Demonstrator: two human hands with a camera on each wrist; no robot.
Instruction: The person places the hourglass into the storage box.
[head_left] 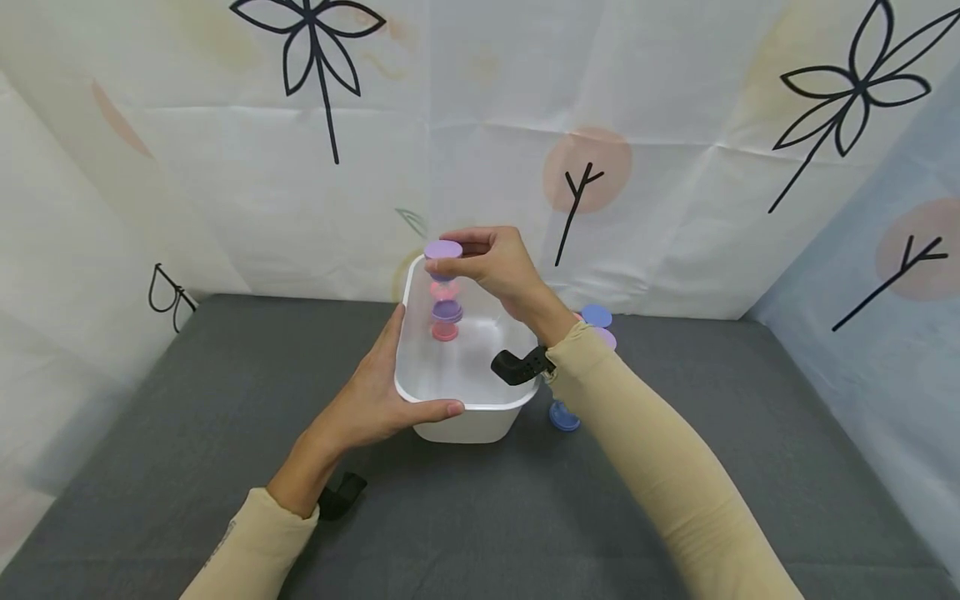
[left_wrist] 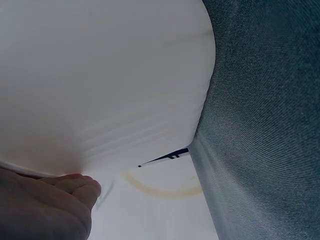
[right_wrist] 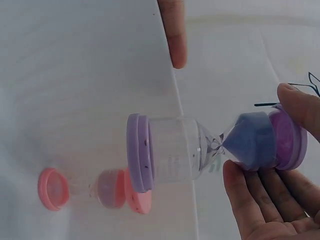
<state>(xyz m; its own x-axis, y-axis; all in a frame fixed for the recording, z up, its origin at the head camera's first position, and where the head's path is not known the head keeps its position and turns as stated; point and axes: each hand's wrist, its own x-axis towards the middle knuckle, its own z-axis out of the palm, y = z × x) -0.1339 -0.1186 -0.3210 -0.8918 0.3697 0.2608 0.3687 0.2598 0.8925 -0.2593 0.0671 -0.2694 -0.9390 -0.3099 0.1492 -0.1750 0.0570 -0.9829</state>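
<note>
Over the far left part of a white plastic bin (head_left: 487, 367), my right hand (head_left: 498, 262) holds a purple-capped hourglass (right_wrist: 172, 150) by its upper end. Its fingers and thumb grip near the top cap; blue sand sits in the upper bulb. Below it, inside the bin, stands a pink-capped hourglass (right_wrist: 139, 192), partly hidden behind the purple one. My left hand (head_left: 367, 408) grips the bin's near left corner, thumb along the front rim and fingers along the left side. In the left wrist view its fingers (left_wrist: 82, 192) press against the bin's outer wall.
Right of the bin, partly behind my right forearm, are a blue cap (head_left: 596, 315), a light purple cap (head_left: 606, 337) and a lower blue cap (head_left: 564, 417), apparently of more hourglasses. Grey cloth covers the table (head_left: 187, 467). A patterned white curtain (head_left: 480, 167) hangs behind.
</note>
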